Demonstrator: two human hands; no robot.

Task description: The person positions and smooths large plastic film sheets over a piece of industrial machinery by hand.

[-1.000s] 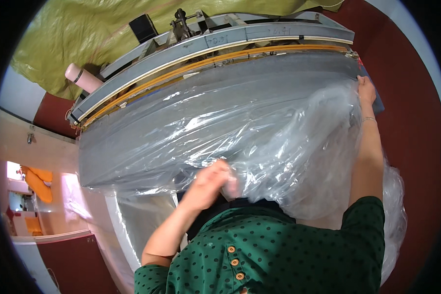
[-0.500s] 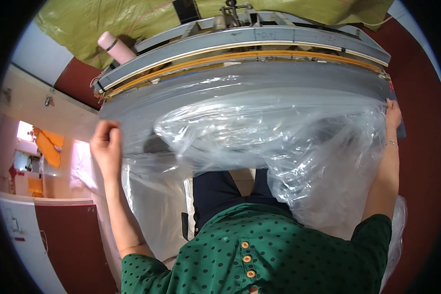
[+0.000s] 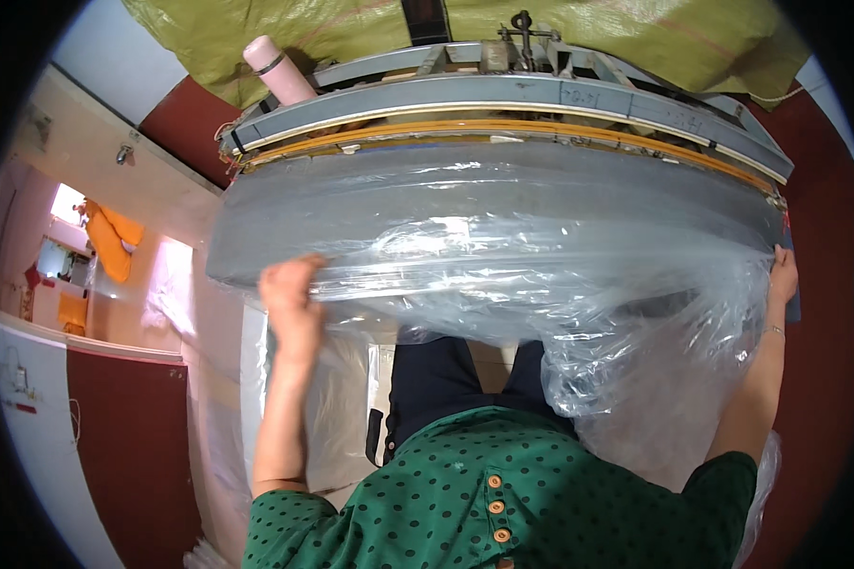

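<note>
A wide sheet of clear plastic film (image 3: pixel 465 275) spreads over the grey work surface (image 3: pixel 266 204) in front of me, its near part hanging in crumpled folds toward my legs. My left hand (image 3: pixel 291 289) is closed at the film's left end, the edge stretched taut from it toward the right. At the far right end, my right hand (image 3: pixel 781 275) pinches the film's corner. Loose wrinkled film hangs below that hand, along my right forearm.
Behind the surface runs a grey metal sealing-machine frame (image 3: pixel 531 95) with orange strips (image 3: pixel 446 126) along its front. A pink flask (image 3: pixel 277 71) leans at its left end. Yellow-green sheeting (image 3: pixel 617 38) lies beyond. On the left is a cabinet door with a metal lock (image 3: pixel 124 155).
My left hand has moved right and slightly nearer, and the film's edge is now pulled straighter. My right hand still grips its corner. The whole view has shifted a little.
</note>
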